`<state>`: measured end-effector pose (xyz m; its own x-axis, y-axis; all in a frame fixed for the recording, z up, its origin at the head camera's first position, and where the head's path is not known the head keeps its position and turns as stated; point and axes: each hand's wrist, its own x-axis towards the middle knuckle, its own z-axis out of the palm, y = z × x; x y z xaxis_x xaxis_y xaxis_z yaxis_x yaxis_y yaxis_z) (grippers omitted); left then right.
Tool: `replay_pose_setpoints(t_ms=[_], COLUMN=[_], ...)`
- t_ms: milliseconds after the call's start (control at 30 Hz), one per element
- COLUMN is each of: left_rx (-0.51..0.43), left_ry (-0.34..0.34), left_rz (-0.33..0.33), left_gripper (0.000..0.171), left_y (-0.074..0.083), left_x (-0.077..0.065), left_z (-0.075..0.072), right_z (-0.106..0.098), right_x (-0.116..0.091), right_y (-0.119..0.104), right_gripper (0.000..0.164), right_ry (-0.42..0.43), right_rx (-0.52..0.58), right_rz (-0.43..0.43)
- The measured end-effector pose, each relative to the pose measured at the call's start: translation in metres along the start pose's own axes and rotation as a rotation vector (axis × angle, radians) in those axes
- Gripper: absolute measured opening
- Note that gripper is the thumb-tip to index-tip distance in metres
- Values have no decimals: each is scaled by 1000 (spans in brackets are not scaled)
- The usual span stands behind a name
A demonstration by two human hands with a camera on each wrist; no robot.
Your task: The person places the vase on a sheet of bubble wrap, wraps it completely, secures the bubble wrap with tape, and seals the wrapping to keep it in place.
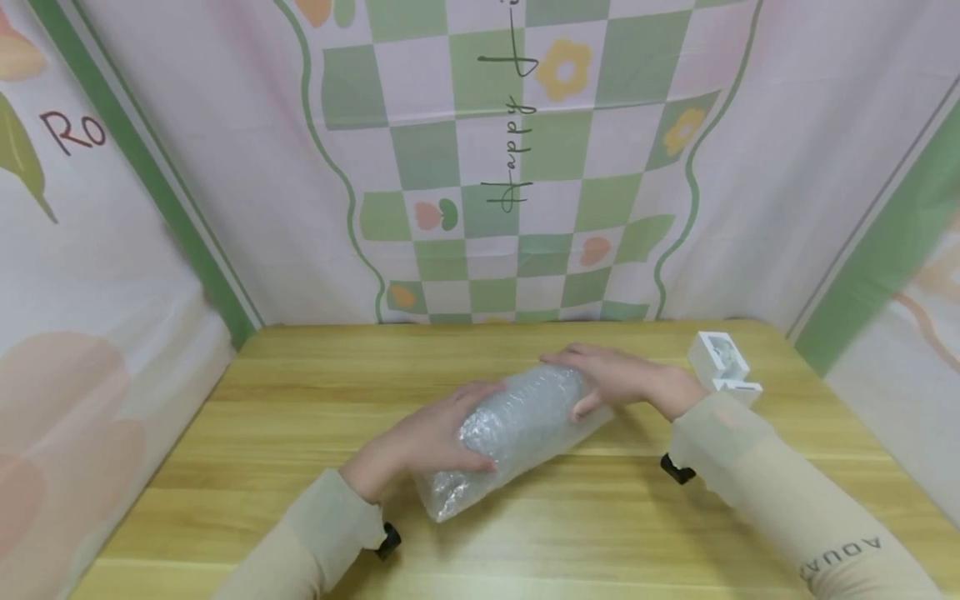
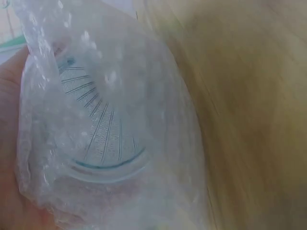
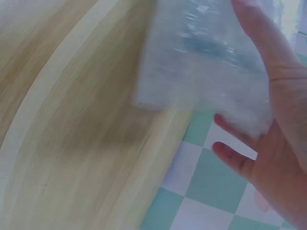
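Observation:
A long bundle in clear bubble wrap (image 1: 525, 425) lies slantwise between my two hands, over the wooden table. Its near left end is grasped by my left hand (image 1: 442, 433), thumb on the near side and fingers over the far side. The far right end is in my right hand (image 1: 615, 379), held the same way. Through the bubble wrap (image 2: 110, 143) the left wrist view shows a clear round base with radiating ridges, like glass or plastic. In the right wrist view the wrap's loose end (image 3: 192, 86) extends past the thumb, and two fingertips stand off it.
Two small white boxes stand at the right rear of the wooden table (image 1: 300, 400): one with a window (image 1: 716, 357), the other (image 1: 738, 389) partly behind my right sleeve. A printed cloth (image 1: 495, 167) hangs behind the table, with more cloth at both sides.

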<state>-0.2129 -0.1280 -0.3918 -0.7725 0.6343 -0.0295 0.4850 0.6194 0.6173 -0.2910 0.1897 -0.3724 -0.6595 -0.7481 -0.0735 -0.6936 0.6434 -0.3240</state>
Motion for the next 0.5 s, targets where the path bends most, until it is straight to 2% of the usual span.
replay_pose_setpoints(t_ms=[100, 233, 500], left_rx=[-61, -96, -41], left_ry=[1, -25, -46], left_rz=[-4, 1, 44], left_gripper=[106, 104, 86], left_y=[-8, -13, -9], left_x=[0, 2, 1], left_z=[-2, -6, -6], right_z=[0, 1, 2], right_x=[0, -1, -3], right_y=[1, 2, 2], right_gripper=[91, 92, 95], right_ry=[11, 4, 15], right_rx=[12, 33, 40], right_rz=[6, 4, 1])
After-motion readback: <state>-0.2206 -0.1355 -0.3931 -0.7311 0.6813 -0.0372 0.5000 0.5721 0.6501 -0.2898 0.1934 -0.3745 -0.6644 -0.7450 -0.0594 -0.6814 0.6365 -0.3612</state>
